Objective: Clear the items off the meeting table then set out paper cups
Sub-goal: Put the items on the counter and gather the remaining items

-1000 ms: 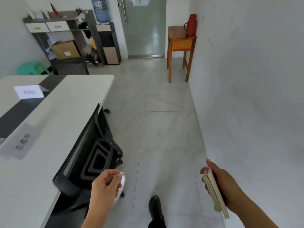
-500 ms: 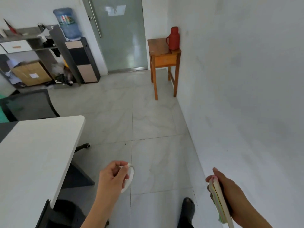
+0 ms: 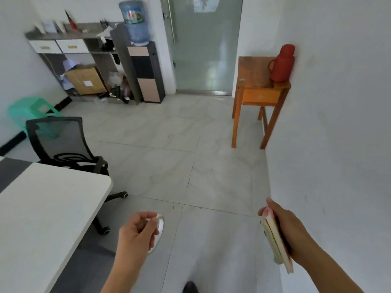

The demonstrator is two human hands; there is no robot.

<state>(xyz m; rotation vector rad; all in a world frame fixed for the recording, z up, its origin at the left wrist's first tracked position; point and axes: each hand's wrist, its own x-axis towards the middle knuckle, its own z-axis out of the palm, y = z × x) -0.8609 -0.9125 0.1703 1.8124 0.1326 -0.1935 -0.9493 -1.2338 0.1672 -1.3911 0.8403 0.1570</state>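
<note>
My left hand (image 3: 136,232) is closed on a small white roll of tape (image 3: 159,233), held edge-on over the floor at the bottom centre. My right hand (image 3: 285,226) grips a stack of thin notebooks (image 3: 276,243) with pale, pink and green edges, held upright at the lower right near the wall. The white meeting table (image 3: 42,212) fills the lower left; only its end corner and a dark centre strip show. No paper cups are visible.
A black mesh office chair (image 3: 61,144) stands at the table's end. Ahead are a wooden side table (image 3: 257,96) with a red thermos (image 3: 282,63), a frosted glass door (image 3: 203,45), a water dispenser (image 3: 143,60), cluttered grey shelves (image 3: 72,60) and a green stool (image 3: 31,111).
The view has moved forward past the table's end toward the door. Both hands keep their holds on the tape roll and the notebooks.
</note>
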